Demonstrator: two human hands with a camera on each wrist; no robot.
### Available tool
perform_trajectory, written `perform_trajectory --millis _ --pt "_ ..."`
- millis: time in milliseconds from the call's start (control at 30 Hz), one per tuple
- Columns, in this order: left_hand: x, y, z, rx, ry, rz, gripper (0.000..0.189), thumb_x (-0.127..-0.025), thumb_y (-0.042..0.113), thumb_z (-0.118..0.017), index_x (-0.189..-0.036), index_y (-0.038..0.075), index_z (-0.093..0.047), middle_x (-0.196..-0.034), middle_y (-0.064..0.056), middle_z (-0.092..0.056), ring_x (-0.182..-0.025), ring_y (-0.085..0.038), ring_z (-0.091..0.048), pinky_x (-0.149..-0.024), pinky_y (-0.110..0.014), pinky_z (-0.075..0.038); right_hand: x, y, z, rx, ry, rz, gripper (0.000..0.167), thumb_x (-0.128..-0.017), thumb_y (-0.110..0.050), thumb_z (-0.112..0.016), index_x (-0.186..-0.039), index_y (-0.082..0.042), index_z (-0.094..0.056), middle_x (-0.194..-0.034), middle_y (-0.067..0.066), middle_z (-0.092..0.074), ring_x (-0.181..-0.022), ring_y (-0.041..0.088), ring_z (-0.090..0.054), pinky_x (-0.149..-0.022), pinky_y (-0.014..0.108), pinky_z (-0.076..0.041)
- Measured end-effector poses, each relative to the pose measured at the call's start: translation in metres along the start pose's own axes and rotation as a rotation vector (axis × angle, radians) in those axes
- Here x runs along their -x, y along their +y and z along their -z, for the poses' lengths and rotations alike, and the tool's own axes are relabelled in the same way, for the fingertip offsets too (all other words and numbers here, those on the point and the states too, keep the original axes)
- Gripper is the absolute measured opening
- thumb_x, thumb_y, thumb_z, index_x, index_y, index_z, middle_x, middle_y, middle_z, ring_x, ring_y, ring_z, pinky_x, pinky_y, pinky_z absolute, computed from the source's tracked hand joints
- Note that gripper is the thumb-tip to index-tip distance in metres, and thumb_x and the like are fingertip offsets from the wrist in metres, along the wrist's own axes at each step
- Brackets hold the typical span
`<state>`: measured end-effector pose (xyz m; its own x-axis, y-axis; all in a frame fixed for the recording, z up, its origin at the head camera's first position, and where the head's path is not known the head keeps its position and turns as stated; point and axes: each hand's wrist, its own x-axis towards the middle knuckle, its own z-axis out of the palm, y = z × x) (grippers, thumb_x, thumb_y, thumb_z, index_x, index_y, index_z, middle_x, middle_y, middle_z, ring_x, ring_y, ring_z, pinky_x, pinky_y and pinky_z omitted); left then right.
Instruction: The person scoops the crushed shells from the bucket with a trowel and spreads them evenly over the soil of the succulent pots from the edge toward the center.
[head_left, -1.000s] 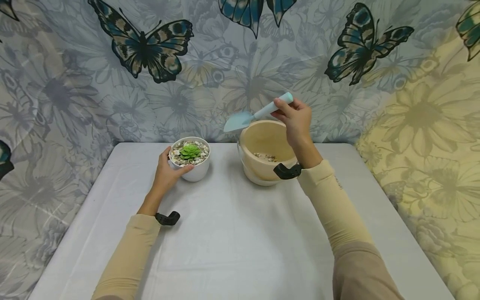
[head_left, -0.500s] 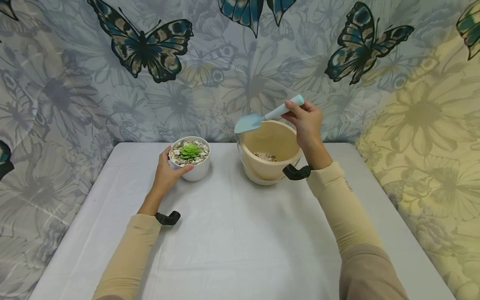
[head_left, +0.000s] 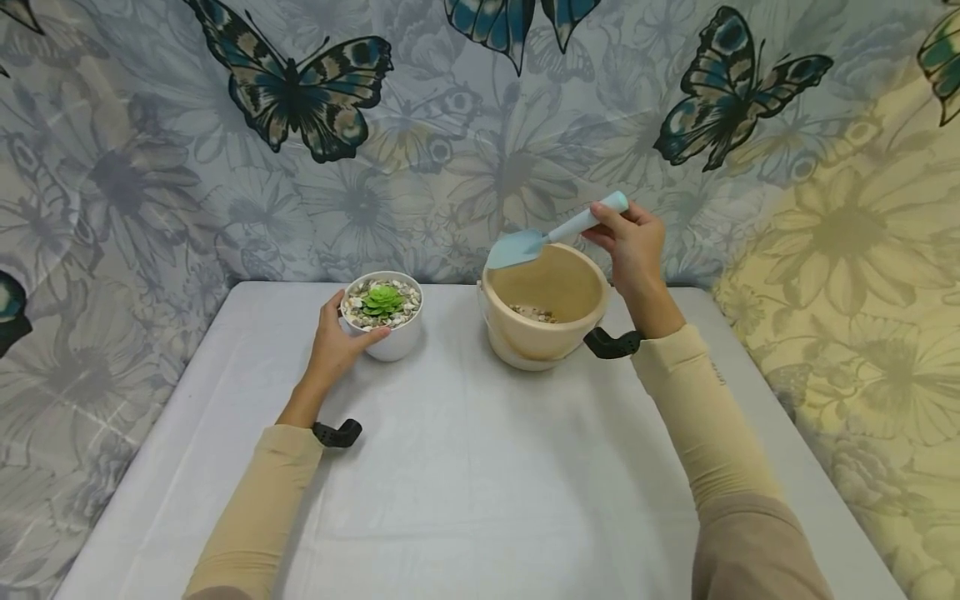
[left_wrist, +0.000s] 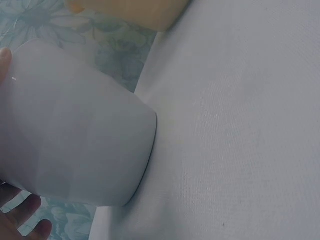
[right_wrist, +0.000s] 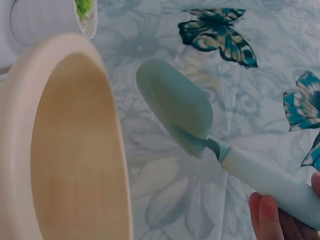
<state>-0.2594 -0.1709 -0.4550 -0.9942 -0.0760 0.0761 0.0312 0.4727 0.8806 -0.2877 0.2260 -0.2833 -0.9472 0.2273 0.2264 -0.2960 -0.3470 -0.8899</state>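
Note:
My left hand [head_left: 333,343] grips the side of a small white pot [left_wrist: 85,130], thumb at the front of its rim and fingers round the far side. In the pot a bright green succulent [head_left: 382,300] sits among pale pebbles [head_left: 363,313]. My right hand [head_left: 636,250] pinches the handle of a light blue trowel [right_wrist: 175,105], its blade pointing left. That blade overlaps the back rim of a cream bucket [head_left: 525,343] in the head view. A few pebbles [head_left: 534,313] lie on the bucket's bottom.
Pot and bucket stand near the back of a table with a white cloth [head_left: 450,483]. A floral fabric backdrop [head_left: 510,167] with butterflies rises behind the table and along both sides. A black wrist strap mount [head_left: 611,343] hangs close to the bucket's right side.
My right hand has moved to the right with the trowel, bringing its blade from left of the bucket to over the bucket's back rim. My left hand stays on the pot.

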Motion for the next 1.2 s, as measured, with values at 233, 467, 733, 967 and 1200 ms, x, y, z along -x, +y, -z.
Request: perform_trajectory --millis 233,467,733,967,1200 --pt "0.000 0.001 0.001 0.001 -0.005 0.006 0.117 -0.075 0.053 -0.080 -0.157 0.011 -0.008 -0.159 -0.019 -0.016 -0.149 -0.037 -0.020 -0.119 -0.058 -0.022 -0.004 0.000 0.012 0.051 -0.010 0.006 0.009 -0.083 -0.004 -0.076 -0.090 0.000 -0.072 -0.081 0.006 -0.070 -0.071 0.016 -0.072 -0.068 0.026 -0.060" --pt "-0.001 0.000 0.001 0.002 -0.005 0.002 0.117 -0.075 0.053 -0.080 -0.157 0.010 -0.009 -0.159 -0.020 -0.017 -0.148 -0.037 -0.020 -0.118 -0.058 -0.022 -0.006 0.005 0.022 0.101 -0.018 0.014 0.006 -0.083 -0.004 -0.075 -0.087 -0.001 -0.073 -0.079 0.003 -0.071 -0.068 0.015 -0.072 -0.067 0.026 -0.060" --pt "-0.001 0.001 0.001 0.004 -0.008 0.005 0.116 -0.075 0.052 -0.080 -0.157 0.010 -0.009 -0.158 -0.020 -0.017 -0.148 -0.037 -0.020 -0.118 -0.058 -0.022 -0.010 0.013 0.029 0.196 -0.019 0.003 0.013 -0.085 -0.007 -0.074 -0.095 0.002 -0.071 -0.081 0.000 -0.070 -0.073 0.011 -0.072 -0.070 0.024 -0.060" --pt "-0.001 0.001 0.002 0.000 -0.005 0.002 0.117 -0.075 0.053 -0.080 -0.157 0.011 -0.009 -0.159 -0.020 -0.017 -0.148 -0.037 -0.020 -0.118 -0.059 -0.022 -0.013 0.021 0.034 0.224 -0.021 -0.013 0.007 -0.084 -0.007 -0.075 -0.089 -0.002 -0.073 -0.078 -0.001 -0.070 -0.069 0.011 -0.071 -0.067 0.023 -0.059" --pt "-0.001 0.000 0.001 0.002 -0.008 0.006 0.117 -0.075 0.053 -0.080 -0.157 0.011 -0.008 -0.159 -0.019 -0.017 -0.148 -0.037 -0.021 -0.118 -0.058 -0.022 -0.013 0.029 0.039 0.246 -0.029 -0.059 0.003 -0.085 -0.006 -0.075 -0.084 -0.004 -0.072 -0.076 -0.003 -0.072 -0.067 0.011 -0.071 -0.067 0.023 -0.059"
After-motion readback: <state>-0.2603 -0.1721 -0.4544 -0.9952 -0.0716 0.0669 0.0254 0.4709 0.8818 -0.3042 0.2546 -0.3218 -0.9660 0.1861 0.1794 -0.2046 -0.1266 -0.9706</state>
